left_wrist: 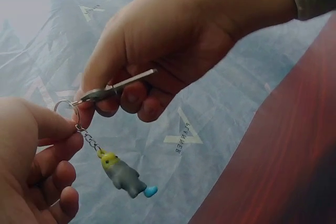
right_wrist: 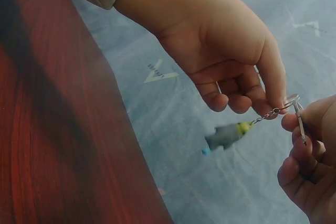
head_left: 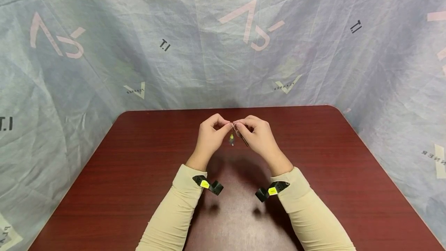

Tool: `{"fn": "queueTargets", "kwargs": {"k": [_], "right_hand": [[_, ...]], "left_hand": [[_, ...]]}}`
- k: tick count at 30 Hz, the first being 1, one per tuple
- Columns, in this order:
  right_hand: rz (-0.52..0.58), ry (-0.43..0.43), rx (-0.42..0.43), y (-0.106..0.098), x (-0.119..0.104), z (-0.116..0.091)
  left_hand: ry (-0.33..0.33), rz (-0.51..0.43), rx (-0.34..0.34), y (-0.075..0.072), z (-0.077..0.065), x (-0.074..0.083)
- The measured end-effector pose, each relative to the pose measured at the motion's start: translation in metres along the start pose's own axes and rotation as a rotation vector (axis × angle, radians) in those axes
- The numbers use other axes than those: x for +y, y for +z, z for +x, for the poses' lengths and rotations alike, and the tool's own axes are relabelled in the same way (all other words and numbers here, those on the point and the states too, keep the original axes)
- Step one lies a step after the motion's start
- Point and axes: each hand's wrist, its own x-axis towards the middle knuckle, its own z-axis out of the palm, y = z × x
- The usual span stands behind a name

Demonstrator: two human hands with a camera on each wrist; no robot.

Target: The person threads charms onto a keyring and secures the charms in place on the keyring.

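Observation:
Both hands are raised over the table, fingertips nearly meeting at a small metal key ring point(left_wrist: 63, 100). My left hand point(head_left: 210, 134) pinches the ring between thumb and forefinger from one side. Opposite it, my right hand point(head_left: 260, 134) pinches the ring close to where the key joins. A slim metal key point(left_wrist: 134, 78) hangs on the ring, lying across the right fingers in the left wrist view. From the ring a short chain point(left_wrist: 90, 139) runs down to a small figurine charm point(left_wrist: 124, 176), grey with a yellow head and a blue tip, which dangles freely.
Beneath the hands spreads a dark red wooden table point(head_left: 122, 173). A grey fabric backdrop point(head_left: 195, 61) with printed letters stands behind it and along both sides. Black straps with small cameras point(head_left: 216, 187) sit at both wrists, over beige sleeves point(head_left: 174, 204).

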Motion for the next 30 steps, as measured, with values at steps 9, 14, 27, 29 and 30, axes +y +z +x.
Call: {"fn": "queueTargets", "kwargs": {"k": [9,14,27,29,30], "right_hand": [[-0.017,-0.012,0.005,0.0012,0.0001,0.0009],[-0.037,-0.029,0.003,0.0018,0.0007,0.0012],[-0.109,-0.072,0.016,0.0038,-0.0017,0.0002],[-0.107,-0.057,0.017,0.0032,-0.0024,-0.0001],[-0.108,-0.049,0.018,0.0029,-0.0025,-0.0003]], "left_hand": [[-0.171,-0.206,0.002,0.0026,0.0024,-0.0005],[-0.276,-0.292,0.000,0.0037,0.0038,-0.0016],[-0.353,-0.324,0.001,0.0037,0.0040,-0.0012],[-0.332,-0.293,-0.003,0.0040,0.0035,-0.0015],[-0.317,-0.270,-0.007,0.0041,0.0032,-0.0016]]}}
